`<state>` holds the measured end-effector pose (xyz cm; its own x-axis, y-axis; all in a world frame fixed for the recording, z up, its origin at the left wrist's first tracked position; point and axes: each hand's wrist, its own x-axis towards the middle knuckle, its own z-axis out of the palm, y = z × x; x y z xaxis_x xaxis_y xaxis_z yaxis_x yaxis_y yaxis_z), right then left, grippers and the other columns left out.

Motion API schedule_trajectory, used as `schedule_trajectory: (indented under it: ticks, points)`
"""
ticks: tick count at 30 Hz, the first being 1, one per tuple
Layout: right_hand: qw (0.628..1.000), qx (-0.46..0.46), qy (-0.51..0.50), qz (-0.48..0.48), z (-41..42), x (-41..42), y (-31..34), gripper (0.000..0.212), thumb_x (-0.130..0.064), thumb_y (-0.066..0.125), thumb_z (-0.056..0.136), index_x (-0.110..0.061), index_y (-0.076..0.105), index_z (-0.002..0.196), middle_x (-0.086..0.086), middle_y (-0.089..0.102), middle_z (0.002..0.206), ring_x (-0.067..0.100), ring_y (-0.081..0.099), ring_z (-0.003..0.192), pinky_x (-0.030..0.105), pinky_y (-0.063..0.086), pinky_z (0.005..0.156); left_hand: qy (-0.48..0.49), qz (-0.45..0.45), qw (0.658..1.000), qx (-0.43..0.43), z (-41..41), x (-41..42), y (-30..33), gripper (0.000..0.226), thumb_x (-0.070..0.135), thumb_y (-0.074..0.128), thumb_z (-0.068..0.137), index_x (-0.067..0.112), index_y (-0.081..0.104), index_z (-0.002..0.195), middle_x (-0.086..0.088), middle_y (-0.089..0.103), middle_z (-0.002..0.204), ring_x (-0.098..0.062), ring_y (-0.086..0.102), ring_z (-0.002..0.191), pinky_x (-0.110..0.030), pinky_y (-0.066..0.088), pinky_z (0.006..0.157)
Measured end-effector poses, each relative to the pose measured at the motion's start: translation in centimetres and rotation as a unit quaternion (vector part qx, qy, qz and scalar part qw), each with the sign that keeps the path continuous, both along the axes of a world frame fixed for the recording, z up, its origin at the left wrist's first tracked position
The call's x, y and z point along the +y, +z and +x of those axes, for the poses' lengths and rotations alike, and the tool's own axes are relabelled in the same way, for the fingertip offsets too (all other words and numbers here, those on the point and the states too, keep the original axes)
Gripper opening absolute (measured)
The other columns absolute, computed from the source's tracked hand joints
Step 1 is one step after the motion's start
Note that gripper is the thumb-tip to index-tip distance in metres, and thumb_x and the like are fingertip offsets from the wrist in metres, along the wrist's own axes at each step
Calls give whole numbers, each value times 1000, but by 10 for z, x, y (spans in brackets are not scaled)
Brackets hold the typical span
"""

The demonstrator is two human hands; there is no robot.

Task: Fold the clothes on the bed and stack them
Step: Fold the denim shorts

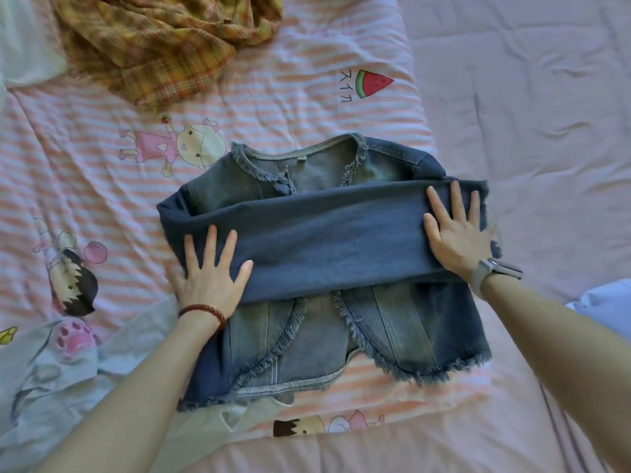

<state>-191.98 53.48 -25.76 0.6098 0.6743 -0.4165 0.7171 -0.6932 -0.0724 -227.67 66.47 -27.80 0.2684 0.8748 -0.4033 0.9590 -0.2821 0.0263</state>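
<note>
A blue denim jacket (pixel 327 233) with frayed edges lies front-up in the middle of the bed, collar away from me. Its sleeves are folded across the chest as one dark band. My left hand (pixel 211 271) presses flat on the left end of that band, fingers spread. My right hand (pixel 457 230), with a watch on the wrist, presses flat on the right end near the frayed cuff. A crumpled yellow plaid garment (pixel 164 42) lies at the far left of the bed.
The pink-striped cartoon quilt (pixel 290 107) covers the left and middle; plain pink sheet (pixel 529 114) spreads to the right. A pale printed garment (pixel 51 377) lies near left, partly under the jacket. White cloth (pixel 24 52) sits far left, light-blue cloth (pixel 607 302) at the right edge.
</note>
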Motion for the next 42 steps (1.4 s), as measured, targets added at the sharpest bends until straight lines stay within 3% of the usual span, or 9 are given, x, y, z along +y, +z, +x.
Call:
schedule_trajectory:
  ticks: [4,7,11,14,24,28,31,37,42]
  points:
    - [965,85,-164,187,11,-25,3,53,-34,33,99,-21,19,149,11,16,155,30,15,141,44,12,116,-4,34,999,-7,16,-18,16,60,50,26,95,33,5,149,-3,-2,158,-31,-9,143,-61,-1,111]
    - [857,184,-354,327,1,-41,4,42,-28,45,96,-8,42,132,7,49,128,24,45,121,38,34,106,-58,62,992,-88,35,-54,24,59,38,40,95,28,18,148,-9,11,157,-35,2,143,-65,1,107]
    - [765,286,-464,344,8,-44,6,17,-23,60,89,-15,58,74,-2,57,74,17,55,74,21,49,56,-81,-7,991,-109,67,-91,14,62,45,32,96,39,-8,143,-2,-3,158,-27,-9,144,-58,-5,110]
    - [713,393,-488,314,23,-45,10,11,-23,68,84,-13,63,84,2,67,81,17,65,71,26,54,57,-72,-47,994,-67,78,-95,3,60,48,24,96,41,-11,144,1,-12,157,-25,-15,143,-57,-8,110]
    - [731,427,-390,363,23,-53,18,11,-9,62,86,-16,63,95,0,69,85,12,69,72,24,54,54,-98,-90,990,-41,70,-84,12,55,46,23,98,40,-3,147,5,-12,157,-20,-14,143,-52,-6,112]
    - [802,277,-331,413,7,-44,38,12,-7,58,84,-14,52,91,-7,57,83,8,60,75,19,46,62,-81,-112,988,-74,71,-78,18,54,43,27,99,36,6,148,5,-5,158,-18,-9,144,-50,-4,113]
    - [852,183,-260,416,-18,-38,64,18,-15,56,87,-16,41,97,-13,48,79,8,49,71,26,34,64,-16,-114,973,-198,65,-71,29,51,35,38,98,26,24,146,-1,17,155,-19,9,144,-44,7,115]
    - [907,155,-59,387,-117,-1,127,44,-21,55,90,-19,39,131,6,66,99,36,60,84,38,44,65,241,-110,852,-452,24,-55,67,35,18,48,96,16,48,131,-7,48,134,-17,50,116,-30,38,99]
    - [897,314,101,296,-219,50,135,56,-33,55,91,-25,30,141,3,55,129,28,57,109,42,47,88,458,-231,618,-596,-36,-38,93,26,34,36,100,20,53,114,-1,60,104,-17,61,85,-35,48,79]
